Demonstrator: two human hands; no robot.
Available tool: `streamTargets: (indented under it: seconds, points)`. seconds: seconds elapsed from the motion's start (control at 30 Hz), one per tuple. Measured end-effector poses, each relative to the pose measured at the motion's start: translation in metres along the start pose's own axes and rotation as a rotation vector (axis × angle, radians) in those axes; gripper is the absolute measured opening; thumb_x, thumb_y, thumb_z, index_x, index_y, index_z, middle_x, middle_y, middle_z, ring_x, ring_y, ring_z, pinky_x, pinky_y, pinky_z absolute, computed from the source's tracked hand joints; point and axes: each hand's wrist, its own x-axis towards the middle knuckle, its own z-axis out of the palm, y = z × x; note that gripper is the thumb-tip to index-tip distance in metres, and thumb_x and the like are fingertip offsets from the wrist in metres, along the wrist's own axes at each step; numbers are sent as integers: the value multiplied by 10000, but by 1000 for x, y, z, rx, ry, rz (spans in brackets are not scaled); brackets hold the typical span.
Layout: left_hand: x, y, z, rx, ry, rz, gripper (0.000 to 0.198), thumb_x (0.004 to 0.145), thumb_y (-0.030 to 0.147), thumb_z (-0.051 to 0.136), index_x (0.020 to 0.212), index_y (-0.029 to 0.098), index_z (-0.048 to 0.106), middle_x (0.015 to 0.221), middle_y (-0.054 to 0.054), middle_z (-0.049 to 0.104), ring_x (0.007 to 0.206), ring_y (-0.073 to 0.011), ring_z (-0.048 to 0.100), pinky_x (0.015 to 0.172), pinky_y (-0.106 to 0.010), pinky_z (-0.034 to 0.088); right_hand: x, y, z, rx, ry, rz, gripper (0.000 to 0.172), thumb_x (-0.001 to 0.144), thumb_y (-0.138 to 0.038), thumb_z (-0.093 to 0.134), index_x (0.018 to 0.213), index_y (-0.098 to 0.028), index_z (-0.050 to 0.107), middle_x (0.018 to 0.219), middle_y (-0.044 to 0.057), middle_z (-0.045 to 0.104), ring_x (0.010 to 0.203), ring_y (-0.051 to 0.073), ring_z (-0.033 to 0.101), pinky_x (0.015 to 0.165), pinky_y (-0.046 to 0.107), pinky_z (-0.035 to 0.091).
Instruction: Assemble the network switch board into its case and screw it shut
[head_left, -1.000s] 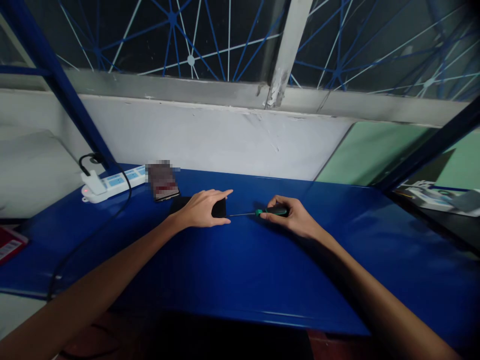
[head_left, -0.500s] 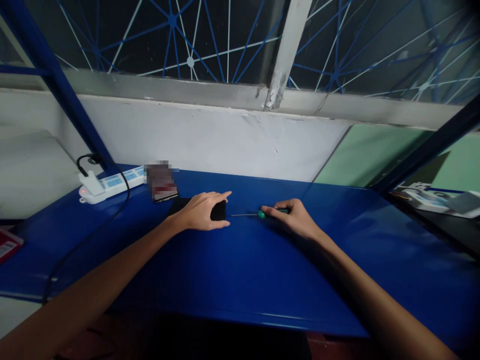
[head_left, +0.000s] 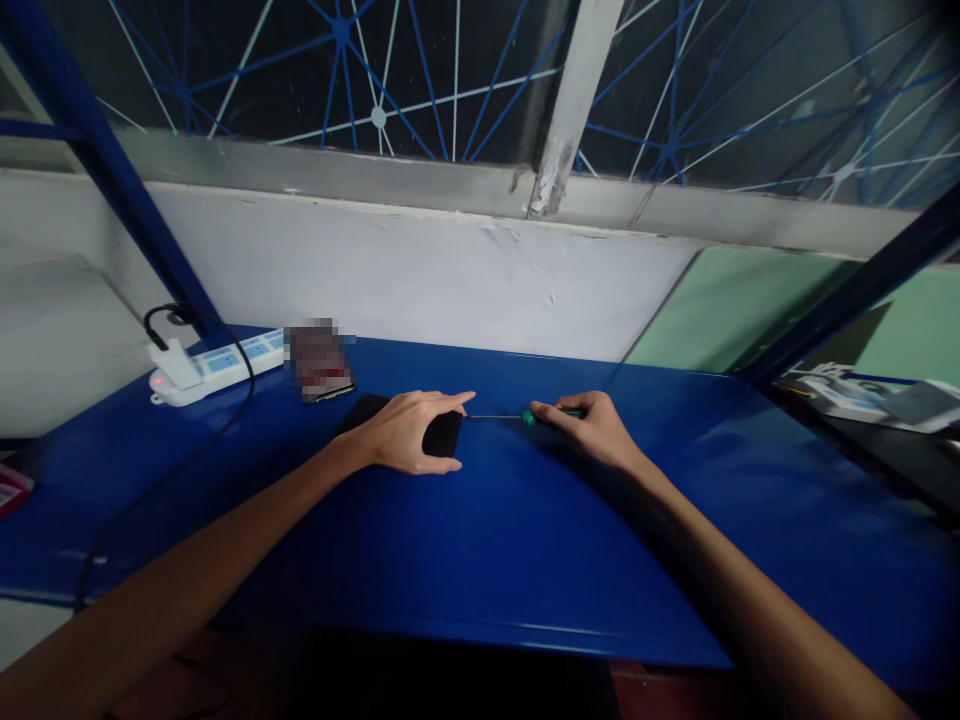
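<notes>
While my left hand (head_left: 409, 432) lies open on the black phone (head_left: 441, 436), my right hand (head_left: 589, 428) — at 3 o'clock — grips a green screwdriver (head_left: 534, 416).

Glossy blue table (head_left: 487, 540), black slab (head_left: 441, 436) mid-table, green-handled screwdriver (head_left: 553, 413) mid-table; white power strip (head_left: 225, 365) with pale blue sockets at the table's far left, black cable (head_left: 169, 478); blue-and-white web-patterned grille (head_left: 378, 117) above the table
</notes>
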Motion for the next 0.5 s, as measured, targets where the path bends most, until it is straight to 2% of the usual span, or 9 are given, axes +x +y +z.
streamTargets:
  seconds: [0.5]
  points:
    - [1,0,-1,7,-10,-5,847,744,497,682,1473,199,371,1268,-101,639,1149,-303,590,975,-480,450,-2,-5,1,-51,-25,-5,501,776,-593,637,519,-169,562,499,-32,311,497,95,236,481,303,163]
